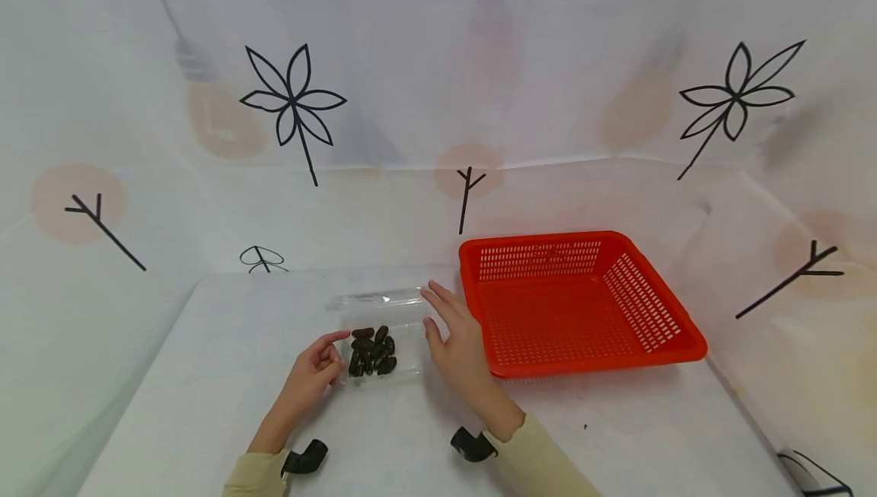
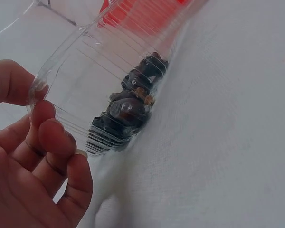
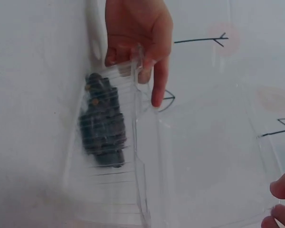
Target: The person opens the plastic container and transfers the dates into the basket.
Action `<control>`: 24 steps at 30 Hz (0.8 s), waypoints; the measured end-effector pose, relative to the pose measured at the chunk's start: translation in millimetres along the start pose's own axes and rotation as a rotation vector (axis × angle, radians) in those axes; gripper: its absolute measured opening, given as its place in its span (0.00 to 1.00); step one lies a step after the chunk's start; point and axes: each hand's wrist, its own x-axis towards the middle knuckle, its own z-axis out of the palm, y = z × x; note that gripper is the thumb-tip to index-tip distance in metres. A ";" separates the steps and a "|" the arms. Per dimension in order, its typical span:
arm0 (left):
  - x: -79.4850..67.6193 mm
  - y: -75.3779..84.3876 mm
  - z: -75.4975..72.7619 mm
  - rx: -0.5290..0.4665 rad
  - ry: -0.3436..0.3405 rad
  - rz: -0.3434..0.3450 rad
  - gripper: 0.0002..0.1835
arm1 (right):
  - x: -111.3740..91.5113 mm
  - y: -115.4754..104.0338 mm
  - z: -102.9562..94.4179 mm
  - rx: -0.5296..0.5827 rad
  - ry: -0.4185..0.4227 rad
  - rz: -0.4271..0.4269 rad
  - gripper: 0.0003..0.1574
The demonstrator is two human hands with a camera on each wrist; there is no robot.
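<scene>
A hinged clear plastic box [image 1: 409,341] lies on the white table with its lid [image 1: 384,297] raised at the back. Several dark brown, glossy oval pieces like dates [image 1: 373,351] are gathered in its left part. My left hand [image 1: 307,379] pinches the box's left rim, with thumb and fingers in front of the wall and the index fingertip [image 2: 40,90] over the edge. At the lid's right edge is my right hand [image 1: 462,345], fingers spread and mostly straight; in the right wrist view its fingertips [image 3: 281,190] meet the lid's corner.
A red plastic basket [image 1: 548,367] with slotted walls stands just right of my right hand. White cloth [image 1: 390,208] printed with black plants hangs behind the table. A black wrist-worn piece [image 1: 307,457] sits by the left sleeve, another [image 1: 473,445] by the right.
</scene>
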 end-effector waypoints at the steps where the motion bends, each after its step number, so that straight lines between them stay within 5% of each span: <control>1: -0.3 0.0 -0.2 0.000 -0.005 0.000 0.26 | 1.3 0.0 -0.9 0.003 -0.007 0.011 0.30; 7: -4.0 0.1 -1.1 0.001 -0.019 -0.019 0.26 | 9.8 -1.1 -7.2 0.010 -0.073 0.098 0.30; 24: -6.0 -1.2 -5.9 0.017 -0.074 0.022 0.26 | 27.7 8.0 -25.2 0.000 -0.125 0.132 0.27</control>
